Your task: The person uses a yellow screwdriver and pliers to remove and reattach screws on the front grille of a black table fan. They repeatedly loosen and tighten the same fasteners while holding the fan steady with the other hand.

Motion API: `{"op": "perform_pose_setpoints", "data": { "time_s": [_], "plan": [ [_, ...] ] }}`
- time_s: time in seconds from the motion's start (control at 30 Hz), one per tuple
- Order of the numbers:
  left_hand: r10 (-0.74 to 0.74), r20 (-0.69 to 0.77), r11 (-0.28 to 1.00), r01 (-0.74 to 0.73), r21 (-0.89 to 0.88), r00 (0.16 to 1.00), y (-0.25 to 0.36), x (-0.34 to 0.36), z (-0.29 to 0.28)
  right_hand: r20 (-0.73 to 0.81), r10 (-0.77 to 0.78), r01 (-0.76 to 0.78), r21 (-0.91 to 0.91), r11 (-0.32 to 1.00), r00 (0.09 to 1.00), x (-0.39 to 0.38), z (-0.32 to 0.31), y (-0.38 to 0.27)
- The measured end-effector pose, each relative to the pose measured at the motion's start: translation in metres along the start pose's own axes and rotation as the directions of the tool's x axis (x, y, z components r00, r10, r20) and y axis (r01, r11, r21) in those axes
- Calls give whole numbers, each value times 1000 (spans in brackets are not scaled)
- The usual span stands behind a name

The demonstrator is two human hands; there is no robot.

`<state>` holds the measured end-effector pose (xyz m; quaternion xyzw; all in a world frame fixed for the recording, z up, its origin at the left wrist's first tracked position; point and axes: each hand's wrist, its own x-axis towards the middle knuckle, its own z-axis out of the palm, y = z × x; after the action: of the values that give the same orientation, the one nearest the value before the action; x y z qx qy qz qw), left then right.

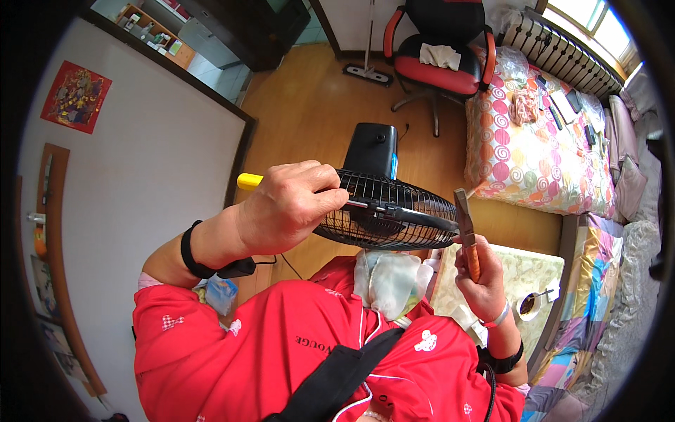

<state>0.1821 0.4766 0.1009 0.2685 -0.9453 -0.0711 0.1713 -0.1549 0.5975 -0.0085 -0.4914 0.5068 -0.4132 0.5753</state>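
Note:
In front of me is an electric fan with a black wire guard [415,197]; a dark boxy part [371,144] stands behind it. My left hand [292,204] is closed around a screwdriver whose yellow handle [249,182] sticks out at the wrist side. Its thin shaft [357,204] points right, along the near rim of the guard, by a small clip. On the guard's right side, my right hand [486,285] grips a hammer by its orange-brown handle [472,264]. The metal hammer head [462,204] points up, close beside the guard's edge.
A marbled table [534,267] with a white cup [527,305] stands at the right. Farther off are a patterned bed [520,169] with small items, a red-black swivel chair [436,70] and a flat mop [368,73]. A wall [155,162] borders the left; a cable [288,266] runs below the fan.

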Motion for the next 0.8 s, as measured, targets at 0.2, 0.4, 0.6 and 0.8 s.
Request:
{"op": "perform_pose_setpoints", "data": {
  "time_s": [0.2, 0.4, 0.6, 0.8],
  "plan": [
    [-5, -7, 1000, 5, -18, 1000, -1, -1, 0, 31, 33, -36, 93, 995, 999, -1, 3, 4],
    [-26, 9, 1000, 26, 2, 1000, -2, -3, 0, 45, 17, -21, 97, 995, 999, -2, 7, 8],
    [-52, -22, 998, 51, -44, 998, -5, -7, 1, 222, 133, -245, 626, 740, 966, -7, 1, 7],
    [-73, -50, 994, 69, -85, 996, -4, -14, 1, 213, 247, -316, 412, 855, 945, -25, -15, 3]
  ]
}}
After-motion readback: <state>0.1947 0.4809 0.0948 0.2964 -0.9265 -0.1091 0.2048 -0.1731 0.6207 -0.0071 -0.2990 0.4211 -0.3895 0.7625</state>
